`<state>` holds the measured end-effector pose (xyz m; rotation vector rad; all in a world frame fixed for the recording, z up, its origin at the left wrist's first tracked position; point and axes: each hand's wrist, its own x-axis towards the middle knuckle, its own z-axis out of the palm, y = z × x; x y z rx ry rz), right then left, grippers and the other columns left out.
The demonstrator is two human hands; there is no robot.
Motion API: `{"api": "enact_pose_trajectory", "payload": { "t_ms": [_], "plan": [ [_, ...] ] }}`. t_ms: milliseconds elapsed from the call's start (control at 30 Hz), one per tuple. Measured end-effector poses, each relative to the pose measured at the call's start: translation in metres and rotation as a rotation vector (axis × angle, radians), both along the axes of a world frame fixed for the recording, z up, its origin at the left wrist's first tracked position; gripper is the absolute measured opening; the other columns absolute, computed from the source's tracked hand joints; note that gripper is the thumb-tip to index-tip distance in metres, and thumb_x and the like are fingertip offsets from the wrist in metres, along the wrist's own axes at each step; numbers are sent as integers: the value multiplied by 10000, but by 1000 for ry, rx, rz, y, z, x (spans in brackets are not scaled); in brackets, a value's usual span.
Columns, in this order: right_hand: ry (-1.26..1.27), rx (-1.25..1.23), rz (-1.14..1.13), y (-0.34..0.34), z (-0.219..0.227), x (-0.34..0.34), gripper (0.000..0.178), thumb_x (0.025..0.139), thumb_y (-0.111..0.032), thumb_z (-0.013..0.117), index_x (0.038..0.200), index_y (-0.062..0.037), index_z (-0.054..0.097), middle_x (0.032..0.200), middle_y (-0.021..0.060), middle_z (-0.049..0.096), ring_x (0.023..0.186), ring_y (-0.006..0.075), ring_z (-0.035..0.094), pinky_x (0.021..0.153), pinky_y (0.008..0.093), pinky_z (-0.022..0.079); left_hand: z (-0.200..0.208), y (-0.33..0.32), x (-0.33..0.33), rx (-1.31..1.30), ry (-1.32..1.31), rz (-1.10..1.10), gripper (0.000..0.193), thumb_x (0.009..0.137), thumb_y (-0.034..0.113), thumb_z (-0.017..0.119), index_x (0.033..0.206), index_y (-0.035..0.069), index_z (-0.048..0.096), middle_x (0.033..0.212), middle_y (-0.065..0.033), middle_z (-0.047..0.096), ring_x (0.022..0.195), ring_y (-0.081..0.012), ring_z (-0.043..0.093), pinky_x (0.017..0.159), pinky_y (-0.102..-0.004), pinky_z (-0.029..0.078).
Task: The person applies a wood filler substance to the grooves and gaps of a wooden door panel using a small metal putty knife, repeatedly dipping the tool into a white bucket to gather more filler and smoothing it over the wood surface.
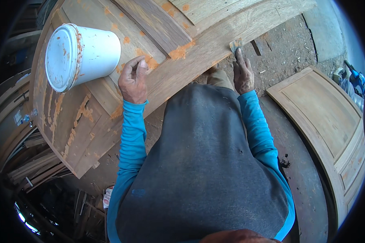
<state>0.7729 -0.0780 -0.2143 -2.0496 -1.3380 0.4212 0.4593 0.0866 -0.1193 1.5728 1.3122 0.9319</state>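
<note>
My right hand [243, 75] grips a putty knife [236, 44], its blade smeared with orange filler, beside the right edge of a large wooden panel door [215, 44]. My left hand [134, 83] is over the door, its fingers curled in and thumb near the forefinger; nothing shows in them. Orange filler patches [181, 50] mark the door's joints and panels. A white lidded bucket [95, 54] lies tilted in the view on the door, left of my left hand, with orange smears round its rim.
Another panelled wooden door [318, 113] lies to the right, beside a dark board [296, 174]. Stacked timber [36, 166] fills the left side. Wood chips litter the dirt floor [286, 52]. A blue tool [357, 79] and a clear bottle [358, 101] are at the far right.
</note>
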Motion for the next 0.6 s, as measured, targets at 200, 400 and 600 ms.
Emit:
{"api": "enact_pose_trajectory", "payload": {
  "t_ms": [200,400,600],
  "plan": [
    [-56,-367,57,-118,-60,32,515,1059,-148,526,1558,-258,458,1113,163,671,917,356,689,786,433,562,-29,-23,-36,107,-12,111,211,1047,153,642,1162,-14,703,861,-28,667,744,-71,577,664,-238,493],
    [152,70,-202,-59,37,12,223,1075,-115,522,1248,-19,624,975,94,712,786,168,657,721,338,544,-52,-54,-47,272,218,56,207,1035,126,643,1159,-29,702,944,-54,682,821,-121,624,744,-276,535],
    [178,13,-165,-21,62,28,203,1050,-111,544,1211,-15,622,920,134,737,719,220,713,677,365,560,-54,-55,-48,242,165,61,186,1029,89,637,1162,-20,706,1002,-84,688,873,-142,643,799,-292,543]
  ]
}}
